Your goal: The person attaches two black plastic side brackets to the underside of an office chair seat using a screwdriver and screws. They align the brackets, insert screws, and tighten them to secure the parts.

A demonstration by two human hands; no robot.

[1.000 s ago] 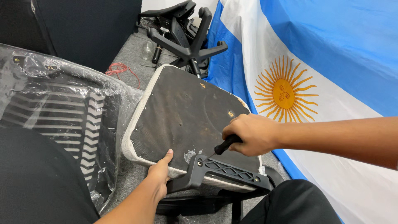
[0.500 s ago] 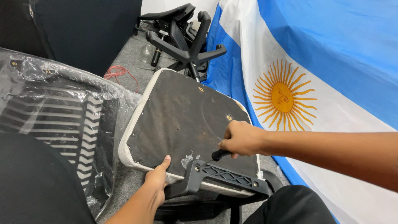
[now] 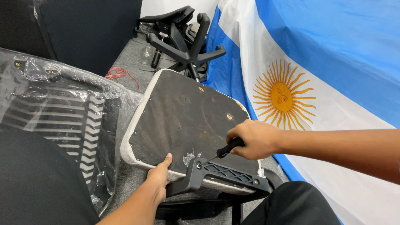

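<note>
An upturned chair seat (image 3: pixel 183 116) lies tilted in front of me, its dark underside up and a pale fabric rim around it. A black plastic armrest bracket (image 3: pixel 227 175) sits against its near edge. My right hand (image 3: pixel 254 138) is closed on a black-handled screwdriver (image 3: pixel 229 146), whose tip points down-left at the bracket's left end. My left hand (image 3: pixel 160 177) grips the seat's near edge beside the bracket, thumb on the dark underside.
A mesh chair back wrapped in clear plastic (image 3: pixel 54 112) lies to the left. A black five-star chair base (image 3: pixel 187 46) stands behind the seat. A blue, white and yellow-sun flag (image 3: pixel 300 79) hangs on the right. Red cable (image 3: pixel 118 74) lies on the grey floor.
My right hand has shifted slightly left and up with the screwdriver, bringing its tip toward the bracket's left end. My left hand keeps its hold on the seat edge.
</note>
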